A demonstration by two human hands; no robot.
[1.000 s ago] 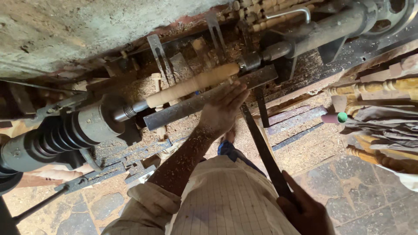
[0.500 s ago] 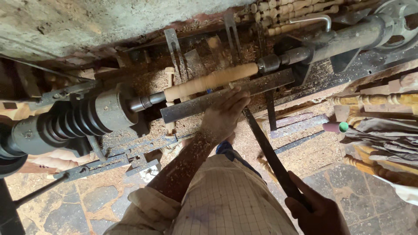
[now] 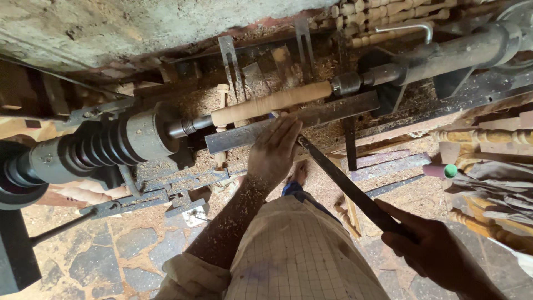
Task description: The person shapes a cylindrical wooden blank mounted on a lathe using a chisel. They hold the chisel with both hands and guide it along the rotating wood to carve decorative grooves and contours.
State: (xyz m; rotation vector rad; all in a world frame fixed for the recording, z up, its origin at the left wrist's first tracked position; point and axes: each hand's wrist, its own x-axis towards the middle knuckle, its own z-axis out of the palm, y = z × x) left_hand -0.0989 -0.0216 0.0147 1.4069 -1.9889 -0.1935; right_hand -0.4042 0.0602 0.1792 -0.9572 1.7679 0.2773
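Your left hand (image 3: 276, 153) lies flat and open, fingers together, pressing the long dark chisel (image 3: 338, 178) down onto the steel tool rest (image 3: 311, 118), so the bar takes the load and the blade cannot kick up; the chisel's tip is hidden under your fingers, so you cannot tell from here whether it touches the wood. Your right hand (image 3: 427, 244) is closed around the chisel's handle end, low and well back toward your hip, which gives you a long lever to steer the edge. The pale wooden spindle (image 3: 272, 103) sits just behind the rest, parallel to it, clamped between the grooved pulley headstock (image 3: 100, 147) at the lathe bed's left end and the tailstock (image 3: 444, 55) at its right end, so it is held firm at both ends. Sawdust (image 3: 205, 105) lies thick on the bed beneath it. Finished turned legs (image 3: 488, 136) are stacked off the bed's right end, clear of your elbow, and a small pink and green object (image 3: 441, 170) lies near them
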